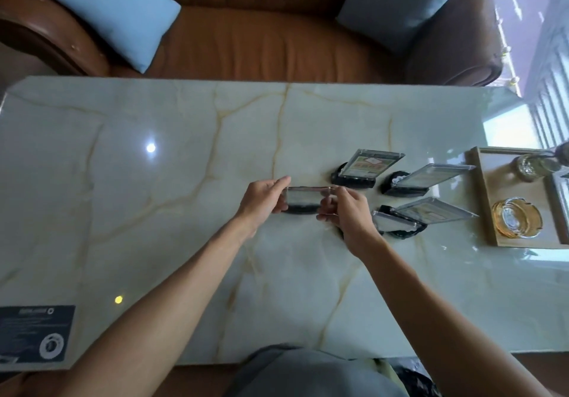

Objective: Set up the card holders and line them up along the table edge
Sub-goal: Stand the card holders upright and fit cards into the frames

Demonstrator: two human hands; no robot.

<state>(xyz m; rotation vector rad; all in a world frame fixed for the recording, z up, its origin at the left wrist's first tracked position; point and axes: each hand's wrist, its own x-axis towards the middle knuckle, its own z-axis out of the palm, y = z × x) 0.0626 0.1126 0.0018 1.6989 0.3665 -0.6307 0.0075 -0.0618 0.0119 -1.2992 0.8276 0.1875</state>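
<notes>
A person's left hand (pixel 264 198) and right hand (pixel 345 212) are pinching the two ends of a clear card holder (pixel 303 201), holding it at mid-table over the marble table (pixel 154 212). Just right of it, three more card holders (pixel 366 169) (pixel 426 178) (pixel 409 216) are standing clustered, near a wooden tray (pixel 488 205) that is carrying an amber ashtray (pixel 515 218) at the right edge.

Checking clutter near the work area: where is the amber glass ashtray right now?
In the head view, the amber glass ashtray sits in the wooden tray at the table's right end, just right of the nearest card holder.
</notes>
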